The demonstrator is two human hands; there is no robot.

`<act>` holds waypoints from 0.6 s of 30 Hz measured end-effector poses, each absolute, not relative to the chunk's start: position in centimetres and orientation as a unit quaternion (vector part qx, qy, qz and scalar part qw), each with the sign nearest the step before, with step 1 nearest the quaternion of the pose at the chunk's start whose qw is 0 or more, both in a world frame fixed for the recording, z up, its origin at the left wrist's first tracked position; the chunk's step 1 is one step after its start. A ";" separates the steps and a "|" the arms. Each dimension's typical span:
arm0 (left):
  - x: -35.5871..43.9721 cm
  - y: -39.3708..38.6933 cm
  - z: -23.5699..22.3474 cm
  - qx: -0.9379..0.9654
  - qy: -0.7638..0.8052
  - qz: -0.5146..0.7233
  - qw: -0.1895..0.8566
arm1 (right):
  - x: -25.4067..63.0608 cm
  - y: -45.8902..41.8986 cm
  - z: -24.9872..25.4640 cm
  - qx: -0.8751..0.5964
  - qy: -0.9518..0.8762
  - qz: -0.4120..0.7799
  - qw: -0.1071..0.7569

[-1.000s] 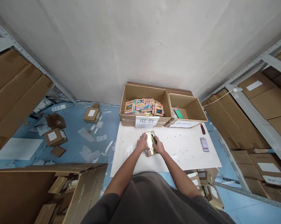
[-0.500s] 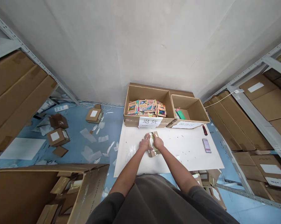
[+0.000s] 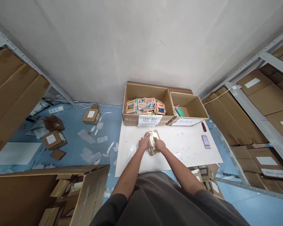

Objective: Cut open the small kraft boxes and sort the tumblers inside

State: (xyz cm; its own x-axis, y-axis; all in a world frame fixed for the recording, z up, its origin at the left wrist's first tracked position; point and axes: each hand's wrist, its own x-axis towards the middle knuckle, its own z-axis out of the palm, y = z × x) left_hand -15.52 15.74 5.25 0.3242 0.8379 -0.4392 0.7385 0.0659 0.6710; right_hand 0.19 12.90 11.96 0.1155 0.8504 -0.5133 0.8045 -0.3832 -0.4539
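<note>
White tabletop (image 3: 188, 153), taped carton (image 3: 153, 152) between two hands.
I see the left hand (image 3: 144, 143) spread against the carton; the right hand (image 3: 159, 145) curls over its top, any grip too small to tell. Large box (image 3: 130, 120) and smaller box (image 3: 199, 108) block the far side; room opens rightward.

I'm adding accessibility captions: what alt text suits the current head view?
A person's left hand and right hand touch a small taped brown cardboard box on a white rectangular table. Beyond it stand two open brown cardboard boxes, the left one holding colourful rectangular items.
</note>
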 end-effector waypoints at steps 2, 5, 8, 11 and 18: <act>-15.6 15.7 5.3 0.684 0.580 0.047 0.440 | 0.7 11.4 12.0 -0.744 -0.571 0.346 -0.031; -15.6 15.7 5.2 0.685 0.580 0.051 0.438 | 1.7 8.4 11.9 -0.741 -0.577 0.335 -0.081; -15.7 15.7 5.2 0.689 0.581 0.045 0.430 | 2.6 5.0 11.6 -0.744 -0.564 0.348 -0.081; -15.7 15.8 5.2 0.701 0.583 0.018 0.410 | 2.8 2.4 11.5 -0.752 -0.552 0.352 -0.075; -15.7 15.8 6.9 0.725 0.583 -0.017 0.365 | 5.4 2.0 13.2 -0.726 -0.552 0.402 -0.078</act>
State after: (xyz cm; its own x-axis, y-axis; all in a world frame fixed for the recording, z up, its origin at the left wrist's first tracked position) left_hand -15.70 15.77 6.90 0.3190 0.8341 -0.4500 0.8584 -0.0530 0.5103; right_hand 5.37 1.99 13.18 0.0671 0.7399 -0.6693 0.8646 -0.3779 -0.3311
